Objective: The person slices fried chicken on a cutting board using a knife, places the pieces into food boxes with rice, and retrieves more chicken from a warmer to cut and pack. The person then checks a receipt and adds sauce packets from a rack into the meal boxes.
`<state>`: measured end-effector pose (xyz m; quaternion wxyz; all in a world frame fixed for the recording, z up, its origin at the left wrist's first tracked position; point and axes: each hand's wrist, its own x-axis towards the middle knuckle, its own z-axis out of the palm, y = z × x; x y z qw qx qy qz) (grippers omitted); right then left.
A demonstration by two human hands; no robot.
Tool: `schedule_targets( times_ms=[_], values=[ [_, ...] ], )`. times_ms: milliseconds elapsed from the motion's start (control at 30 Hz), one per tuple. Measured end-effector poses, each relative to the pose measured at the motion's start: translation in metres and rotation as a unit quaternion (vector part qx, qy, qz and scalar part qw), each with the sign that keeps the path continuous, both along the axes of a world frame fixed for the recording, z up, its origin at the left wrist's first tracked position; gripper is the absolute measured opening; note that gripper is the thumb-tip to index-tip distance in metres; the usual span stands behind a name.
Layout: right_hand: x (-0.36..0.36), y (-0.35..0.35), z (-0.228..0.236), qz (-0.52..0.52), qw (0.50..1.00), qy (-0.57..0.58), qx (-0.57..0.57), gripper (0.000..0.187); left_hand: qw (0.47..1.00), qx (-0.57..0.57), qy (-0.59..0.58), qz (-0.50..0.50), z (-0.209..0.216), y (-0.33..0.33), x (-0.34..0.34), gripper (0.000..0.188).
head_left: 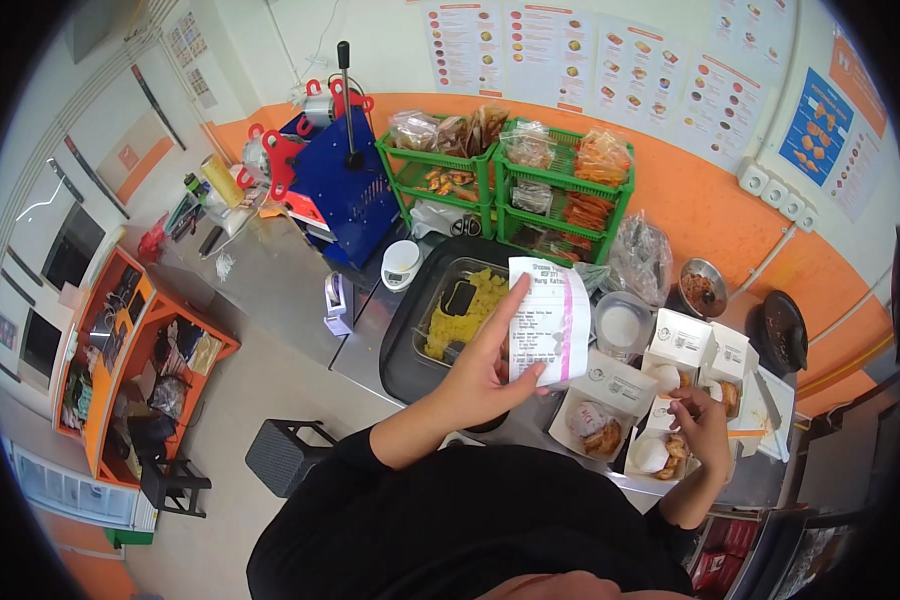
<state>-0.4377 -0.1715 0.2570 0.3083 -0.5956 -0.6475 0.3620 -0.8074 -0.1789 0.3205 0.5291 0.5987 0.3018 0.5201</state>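
Observation:
A printed paper receipt [550, 330] with a pink stripe is held up by my left hand [478, 372], its thumb in front and fingers closed on the left edge. Over the white cardboard food boxes, the fingers of my right hand [707, 432] curl at the raised lid of the near right food box [660, 414]. White rice [650, 456] and browned fried pieces [676, 458] lie in that box. Left of it, another open food box [620, 382] holds a wrapped white portion and fried pieces. Two more food boxes [680, 335] stand open behind, partly hidden.
Yellow rice [460, 330] fills a tub inside a black tray [395, 352]. Beyond are green baskets [515, 190] of bagged goods, a blue lever machine [355, 195] and a white scale [401, 265]. Metal bowl [703, 287], black mortar [776, 330] and knife [767, 398] sit right; a stool [282, 458] stands left.

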Motion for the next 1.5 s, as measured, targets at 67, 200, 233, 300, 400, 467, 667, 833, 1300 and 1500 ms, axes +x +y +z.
schedule_targets(
  times_ms=[67,200,233,300,400,467,667,833,1300,1500],
  values=[
    [0.003,0.008,0.009,0.017,1.0,-0.009,-0.009,0.015,1.0,-0.005,-0.001,0.003,0.0,-0.001,-0.001,0.09],
    [0.02,0.046,0.04,0.079,0.996,-0.031,-0.033,0.017,1.0,-0.009,0.004,0.019,-0.001,-0.002,0.0,0.09],
    [0.029,0.063,0.043,0.084,0.995,-0.05,-0.017,0.017,0.999,0.0,0.016,0.03,-0.002,-0.002,0.001,0.091],
    [0.042,0.094,0.055,0.083,0.989,-0.121,0.021,0.018,0.999,0.014,0.026,0.041,-0.003,0.0,0.006,0.091],
    [0.076,0.149,0.046,0.115,0.979,-0.161,0.044,0.018,0.998,0.02,0.037,0.054,-0.007,0.003,0.016,0.091],
    [0.069,0.178,0.058,0.134,0.981,-0.138,-0.007,0.023,0.99,0.045,0.093,0.095,-0.017,0.006,0.017,0.091],
    [0.074,0.319,-0.032,0.168,0.954,-0.243,0.045,0.034,0.984,0.011,0.042,0.174,-0.011,-0.003,0.02,0.089],
    [0.054,0.412,-0.141,0.191,0.957,-0.213,-0.038,0.039,0.968,-0.015,0.062,0.243,-0.018,-0.021,0.014,0.089],
    [0.001,0.426,-0.216,0.244,0.832,-0.494,-0.065,0.044,0.93,-0.073,0.09,0.348,-0.018,-0.034,-0.005,0.09],
    [0.004,0.397,-0.198,0.276,0.824,-0.492,0.059,0.033,0.935,-0.065,0.091,0.337,-0.017,-0.029,-0.006,0.09]
  ],
)
